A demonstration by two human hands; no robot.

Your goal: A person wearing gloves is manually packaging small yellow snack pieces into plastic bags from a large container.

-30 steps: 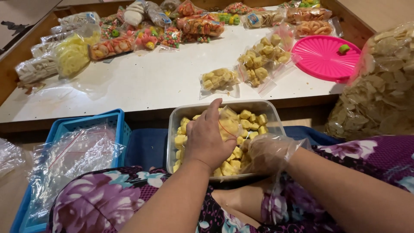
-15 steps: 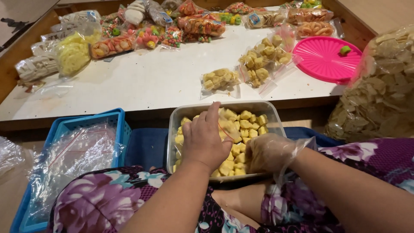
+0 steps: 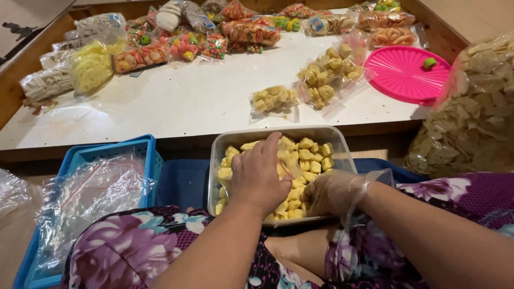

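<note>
Clear bag (image 3: 286, 167): mostly hidden under bare left hand (image 3: 259, 174), pinched; gloved right hand (image 3: 333, 191) at its 4 o'clock, cupped over yellow snack pieces (image 3: 310, 155), closure unclear.

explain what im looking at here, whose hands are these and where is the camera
The camera sits on a person's head and looks down at their own two hands. The bare left hand holds a small clear bag inside a plastic tub of yellow snack pieces. The right hand, in a thin clear glove, is down among the pieces. A blue basket of empty bags stands to the left. On the white table lie filled snack bags and a pink lid.
</note>
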